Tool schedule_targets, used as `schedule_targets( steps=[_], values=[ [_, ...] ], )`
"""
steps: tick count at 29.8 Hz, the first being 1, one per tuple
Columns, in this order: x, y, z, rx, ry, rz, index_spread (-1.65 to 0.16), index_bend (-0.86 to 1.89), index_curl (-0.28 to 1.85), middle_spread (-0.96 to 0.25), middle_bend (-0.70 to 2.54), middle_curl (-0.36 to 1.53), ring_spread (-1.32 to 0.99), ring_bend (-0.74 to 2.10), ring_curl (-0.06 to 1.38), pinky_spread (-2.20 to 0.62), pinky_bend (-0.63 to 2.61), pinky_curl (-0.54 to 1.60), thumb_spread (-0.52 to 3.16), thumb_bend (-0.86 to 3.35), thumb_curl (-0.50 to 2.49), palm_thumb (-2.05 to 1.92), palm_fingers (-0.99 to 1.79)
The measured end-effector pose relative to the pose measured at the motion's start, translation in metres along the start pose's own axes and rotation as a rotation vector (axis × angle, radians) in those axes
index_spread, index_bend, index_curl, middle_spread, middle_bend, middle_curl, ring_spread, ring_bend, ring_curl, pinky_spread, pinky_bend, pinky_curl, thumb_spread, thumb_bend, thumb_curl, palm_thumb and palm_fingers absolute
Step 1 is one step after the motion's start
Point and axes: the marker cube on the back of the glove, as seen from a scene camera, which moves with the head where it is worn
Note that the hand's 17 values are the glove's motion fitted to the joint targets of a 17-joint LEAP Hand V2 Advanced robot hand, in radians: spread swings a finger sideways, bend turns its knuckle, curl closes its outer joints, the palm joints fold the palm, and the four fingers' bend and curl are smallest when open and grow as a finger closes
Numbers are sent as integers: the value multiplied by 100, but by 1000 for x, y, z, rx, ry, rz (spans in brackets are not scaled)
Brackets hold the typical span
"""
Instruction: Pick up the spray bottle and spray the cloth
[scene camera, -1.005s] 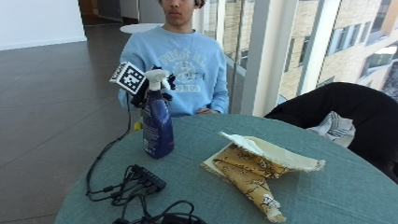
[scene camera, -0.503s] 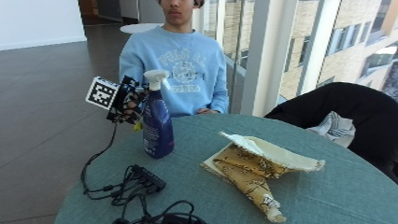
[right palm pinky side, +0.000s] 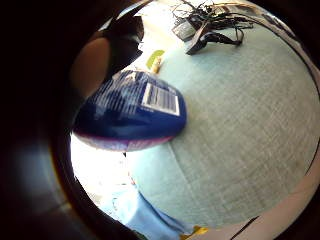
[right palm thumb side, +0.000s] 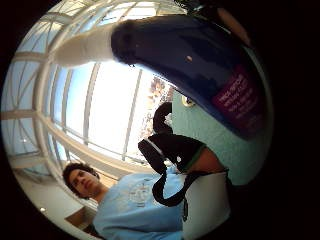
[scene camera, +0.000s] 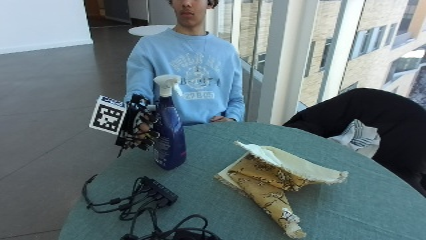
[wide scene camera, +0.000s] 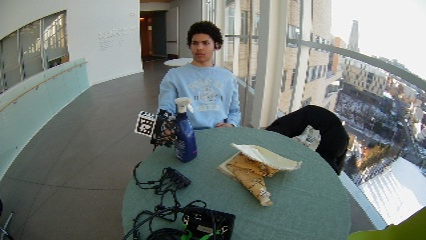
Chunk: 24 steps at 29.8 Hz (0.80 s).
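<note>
Now upright near table edge on person's right: blue spray bottle, white trigger head on top, base on green tabletop. Just beside bottle, gloved right hand, fingers curled toward bottle body; cannot tell if actually grasping or only touching. Bottle close to palm in both palm views. Toward middle of table, well apart from bottle: crumpled yellow patterned cloth. Near front edge: black cables.
</note>
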Motion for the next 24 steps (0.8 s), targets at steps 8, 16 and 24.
schedule_targets(
  steps=[8, 16, 24],
  values=[
    [0, -20, 15, -9, -103, 83, -40, 8, 22, -7, 27, 38, 2, 31, 31, 25, 30, 36, 94, -1, 29, 44, 56],
    [0, -19, 22, 76, -76, -19, -39, 6, 18, -7, 25, 38, 2, 39, 33, 26, 40, 39, 90, 0, 32, 57, 62],
    [-7, -23, 24, 213, 21, 35, -34, 10, 19, -7, 23, 38, -2, 49, 35, 23, 41, 38, 92, 10, 41, 84, 76]
  ],
)
